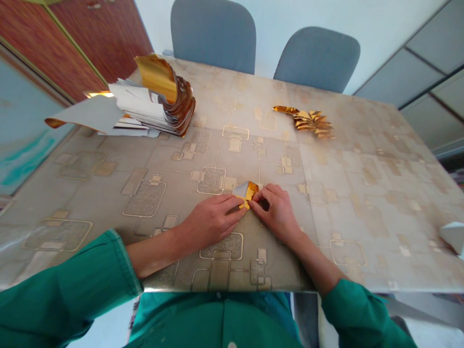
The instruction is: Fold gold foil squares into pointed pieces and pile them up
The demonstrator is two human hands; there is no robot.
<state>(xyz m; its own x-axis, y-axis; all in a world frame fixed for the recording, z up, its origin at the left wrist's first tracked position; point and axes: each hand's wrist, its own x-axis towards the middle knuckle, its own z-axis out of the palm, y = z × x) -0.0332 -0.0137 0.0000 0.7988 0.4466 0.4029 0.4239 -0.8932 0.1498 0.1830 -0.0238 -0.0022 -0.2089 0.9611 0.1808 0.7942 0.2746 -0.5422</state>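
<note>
A small piece of gold foil paper, partly folded so that its pale back shows on one side, lies on the patterned tablecloth in front of me. My left hand rests at its left, the fingers together and pressing on its near left part. From the right, my right hand pinches the paper's right edge between thumb and forefinger. The fingertips of both hands nearly meet at the paper's near corner and hide part of it.
A tall, curled stack of gold and white paper sheets stands at the back left. Several folded gold pieces lie in a row at the back right. Two grey chairs are against the far edge. A white object sits at the right edge.
</note>
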